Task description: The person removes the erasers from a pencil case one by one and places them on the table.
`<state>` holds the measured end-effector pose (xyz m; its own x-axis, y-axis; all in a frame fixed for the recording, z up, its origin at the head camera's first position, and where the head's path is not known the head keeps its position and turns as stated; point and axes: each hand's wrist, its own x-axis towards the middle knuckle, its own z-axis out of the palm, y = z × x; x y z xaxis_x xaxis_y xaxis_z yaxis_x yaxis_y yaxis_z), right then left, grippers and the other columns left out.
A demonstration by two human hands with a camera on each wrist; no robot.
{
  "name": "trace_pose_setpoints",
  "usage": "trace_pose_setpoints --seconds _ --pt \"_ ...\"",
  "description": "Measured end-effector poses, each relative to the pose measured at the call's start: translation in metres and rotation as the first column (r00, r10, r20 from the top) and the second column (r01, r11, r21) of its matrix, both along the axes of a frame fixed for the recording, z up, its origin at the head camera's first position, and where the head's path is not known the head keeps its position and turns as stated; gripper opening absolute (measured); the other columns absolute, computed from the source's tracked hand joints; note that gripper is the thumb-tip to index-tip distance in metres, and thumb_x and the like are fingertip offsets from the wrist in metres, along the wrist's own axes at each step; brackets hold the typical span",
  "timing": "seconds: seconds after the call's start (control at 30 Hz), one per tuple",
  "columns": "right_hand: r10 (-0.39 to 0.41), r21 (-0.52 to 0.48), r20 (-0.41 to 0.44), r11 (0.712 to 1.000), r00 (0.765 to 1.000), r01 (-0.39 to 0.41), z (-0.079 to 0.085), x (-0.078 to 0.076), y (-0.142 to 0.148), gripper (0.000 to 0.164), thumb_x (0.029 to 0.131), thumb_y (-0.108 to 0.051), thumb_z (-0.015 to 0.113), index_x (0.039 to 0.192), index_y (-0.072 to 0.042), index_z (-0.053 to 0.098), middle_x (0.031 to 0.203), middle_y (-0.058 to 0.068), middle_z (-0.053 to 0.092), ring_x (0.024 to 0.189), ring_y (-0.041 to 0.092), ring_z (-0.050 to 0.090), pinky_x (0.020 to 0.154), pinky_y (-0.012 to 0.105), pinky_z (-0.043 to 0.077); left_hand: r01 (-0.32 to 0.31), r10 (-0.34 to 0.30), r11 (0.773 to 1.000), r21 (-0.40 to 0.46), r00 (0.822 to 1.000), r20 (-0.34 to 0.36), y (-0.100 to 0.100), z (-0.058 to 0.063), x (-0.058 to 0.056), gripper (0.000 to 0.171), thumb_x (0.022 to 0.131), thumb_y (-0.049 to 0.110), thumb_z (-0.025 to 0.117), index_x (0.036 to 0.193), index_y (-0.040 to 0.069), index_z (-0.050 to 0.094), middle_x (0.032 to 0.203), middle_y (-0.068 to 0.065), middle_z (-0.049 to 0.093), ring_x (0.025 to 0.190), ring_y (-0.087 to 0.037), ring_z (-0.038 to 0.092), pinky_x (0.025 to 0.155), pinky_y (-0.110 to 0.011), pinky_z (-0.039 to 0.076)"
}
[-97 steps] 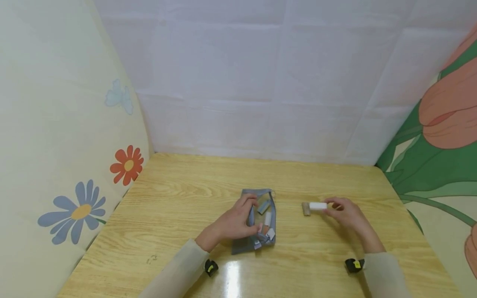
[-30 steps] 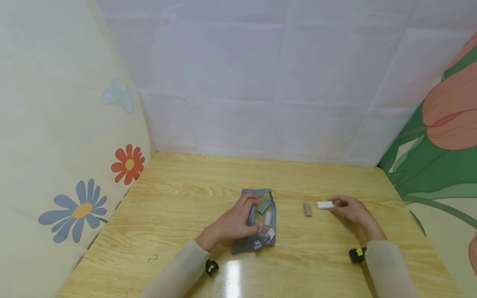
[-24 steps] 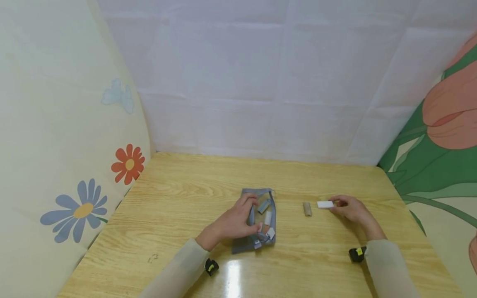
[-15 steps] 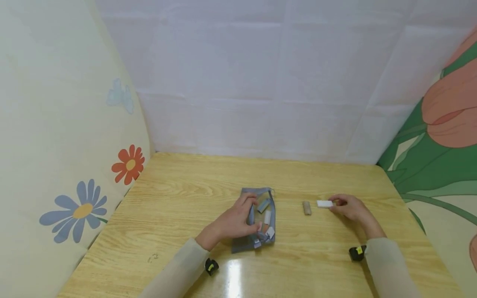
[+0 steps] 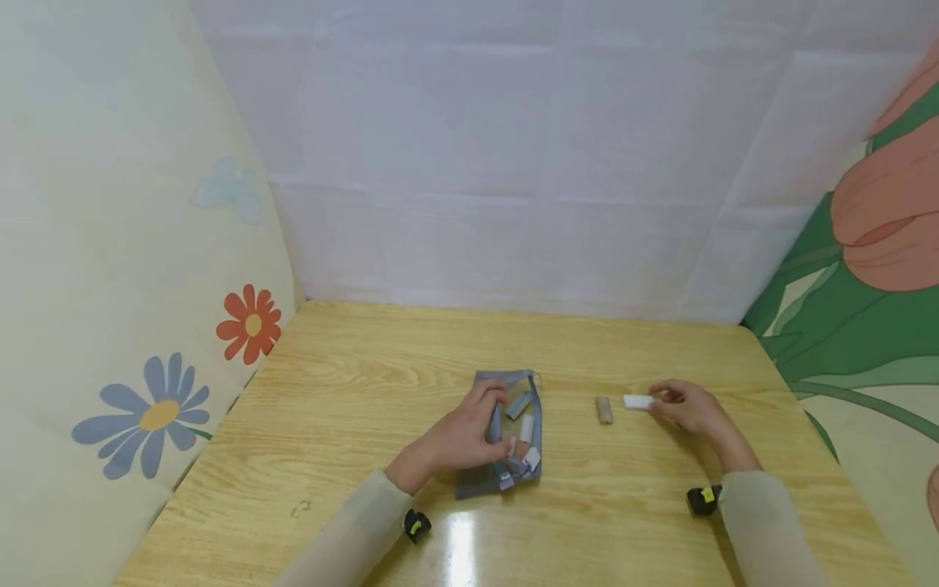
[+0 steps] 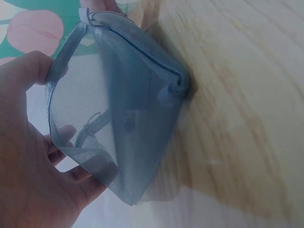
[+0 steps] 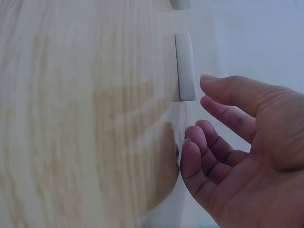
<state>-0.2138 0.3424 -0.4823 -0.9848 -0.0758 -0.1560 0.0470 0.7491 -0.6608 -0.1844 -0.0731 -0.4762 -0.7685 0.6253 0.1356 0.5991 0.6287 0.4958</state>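
Observation:
My left hand point(image 5: 458, 432) grips the near-left edge of a grey mesh zip pouch point(image 5: 477, 483), its thumb over the rim in the left wrist view and the pouch mouth point(image 6: 88, 95) held apart. Through the opening, the head view shows a grey-green block point(image 5: 519, 405), a white piece point(image 5: 526, 428) and something orange-brown point(image 5: 522, 450). To the right, a white rectangular block point(image 5: 637, 402), eraser-like, lies flat on the table. My right hand point(image 5: 685, 408) is just beside its right end; in the right wrist view a small gap separates the loosely bent fingers from the block point(image 7: 186, 66).
A short tan block point(image 5: 604, 410) lies between the pouch and the white block. The wood-patterned table point(image 5: 367, 359) meets a white cloth point(image 5: 440, 163) behind. Flower-printed cloths stand at left point(image 5: 132, 244) and right point(image 5: 866, 342). Black wrist cameras hang below both sleeves.
My right hand has drawn the white block rightward from the tan block, laid it down and let go, its fingers now lifting slightly away. My left hand and the pouch stay put.

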Motion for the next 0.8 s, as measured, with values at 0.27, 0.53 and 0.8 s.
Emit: trace_pose_setpoints --seconds 0.27,0.53,0.8 --pt "0.002 -0.039 -0.004 0.999 1.0 -0.002 0.006 0.004 -0.002 0.045 0.096 -0.021 0.068 0.131 0.006 0.059 0.113 0.025 0.058 0.089 0.026 0.06 0.068 0.033 0.053 0.002 -0.002 1.0 0.007 1.0 0.002 0.0 0.0 0.0 0.066 0.088 0.04 0.065 0.136 -0.001 0.048 0.152 -0.012 0.032 0.135 -0.024 0.04 0.106 -0.037 0.047" --pt "0.017 0.009 -0.017 1.0 1.0 -0.017 0.014 0.005 -0.008 0.045 0.097 -0.026 0.067 0.132 0.002 0.06 0.113 0.021 0.059 0.098 0.031 0.06 0.069 0.033 0.052 0.007 -0.007 1.0 0.01 1.0 0.006 0.0 -0.002 -0.001 0.066 0.089 0.04 0.065 0.136 -0.002 0.047 0.152 -0.012 0.032 0.134 -0.024 0.04 0.105 -0.037 0.047" --pt "0.063 0.044 -0.059 0.997 0.996 -0.061 0.025 0.008 -0.021 0.043 0.096 -0.026 0.069 0.129 0.001 0.063 0.111 0.019 0.061 0.098 0.032 0.061 0.074 0.037 0.051 0.004 -0.004 1.0 0.009 1.0 0.013 0.0 -0.001 -0.001 0.066 0.089 0.04 0.065 0.137 -0.001 0.047 0.152 -0.012 0.032 0.134 -0.023 0.041 0.106 -0.037 0.047"
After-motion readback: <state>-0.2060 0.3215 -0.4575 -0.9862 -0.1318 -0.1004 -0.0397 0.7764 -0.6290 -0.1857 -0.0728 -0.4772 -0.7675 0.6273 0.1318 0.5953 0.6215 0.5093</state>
